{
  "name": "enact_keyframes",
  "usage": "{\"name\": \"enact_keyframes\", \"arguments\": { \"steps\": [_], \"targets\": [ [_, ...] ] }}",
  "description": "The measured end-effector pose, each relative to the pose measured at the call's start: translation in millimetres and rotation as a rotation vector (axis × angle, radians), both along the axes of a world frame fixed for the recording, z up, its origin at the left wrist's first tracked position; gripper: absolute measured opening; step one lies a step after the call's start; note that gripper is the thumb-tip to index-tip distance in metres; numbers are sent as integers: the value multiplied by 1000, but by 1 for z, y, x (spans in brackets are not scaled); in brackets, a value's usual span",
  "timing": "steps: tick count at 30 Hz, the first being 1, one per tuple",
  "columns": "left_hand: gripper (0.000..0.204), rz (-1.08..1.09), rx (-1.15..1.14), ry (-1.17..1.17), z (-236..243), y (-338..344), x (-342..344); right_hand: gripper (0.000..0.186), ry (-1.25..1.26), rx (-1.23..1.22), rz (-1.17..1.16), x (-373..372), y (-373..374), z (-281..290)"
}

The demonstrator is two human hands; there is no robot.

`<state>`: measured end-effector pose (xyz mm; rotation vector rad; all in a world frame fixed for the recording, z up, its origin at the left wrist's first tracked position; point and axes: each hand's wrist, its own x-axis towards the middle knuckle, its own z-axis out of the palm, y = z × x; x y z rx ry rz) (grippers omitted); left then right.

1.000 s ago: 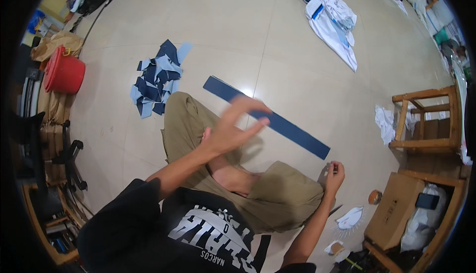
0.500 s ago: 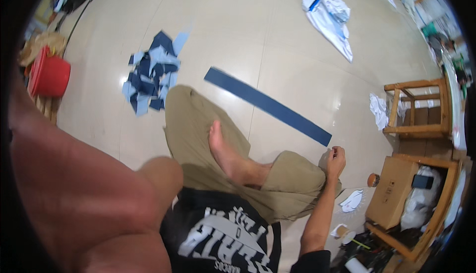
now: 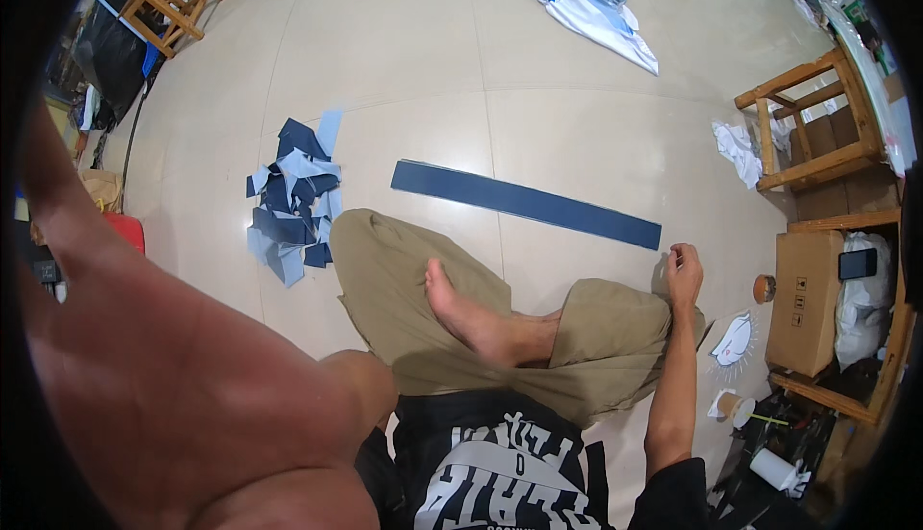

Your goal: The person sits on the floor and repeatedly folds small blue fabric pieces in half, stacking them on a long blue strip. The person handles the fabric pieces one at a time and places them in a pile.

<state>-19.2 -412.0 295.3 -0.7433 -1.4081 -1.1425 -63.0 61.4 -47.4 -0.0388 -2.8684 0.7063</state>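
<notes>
While near the blue strip [image 3: 527, 205], right hand [image 3: 685, 276] loosely bent; left hand [image 3: 212, 366] raised close-up, both grips unclear.

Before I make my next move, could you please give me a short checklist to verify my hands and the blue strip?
1. Long dark blue strip lies flat on the floor: ok.
2. Strip is apart from the pile of blue scraps: ok.
3. Right hand is off the strip: ok, just beyond its right end.
4. Right hand is empty: cannot tell, too small to see.
5. Left hand leaves the view clear: not ok, it covers the lower left.
</notes>
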Motion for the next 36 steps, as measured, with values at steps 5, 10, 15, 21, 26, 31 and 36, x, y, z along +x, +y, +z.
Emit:
{"name": "enact_keyframes", "arguments": {
  "steps": [5,10,15,21,26,31,36],
  "targets": [
    [52,21,-26,-60,5,5,-1,10,37,-31,48,-5,-10,-8],
    [38,245,-39,-619,-87,-29,-16,10,-15,54,-12,0,10,-6],
    [19,706,-49,-1151,-287,-187,16,10,-47,-4,-2,-5,1,0],
    [21,1098,-42,-1469,-409,-232,130,10,-81,16,4,-7,-1,-2],
    [26,1033,285,-1265,-393,-228,135,10,-103,-5,-3,-5,3,-3],
    [26,822,629,-1022,-304,-206,115,10,-56,-99,-2,-2,-8,0],
    [30,259,831,-1063,-207,-129,96,13,-27,-520,-37,27,-129,27]
  ]
}}
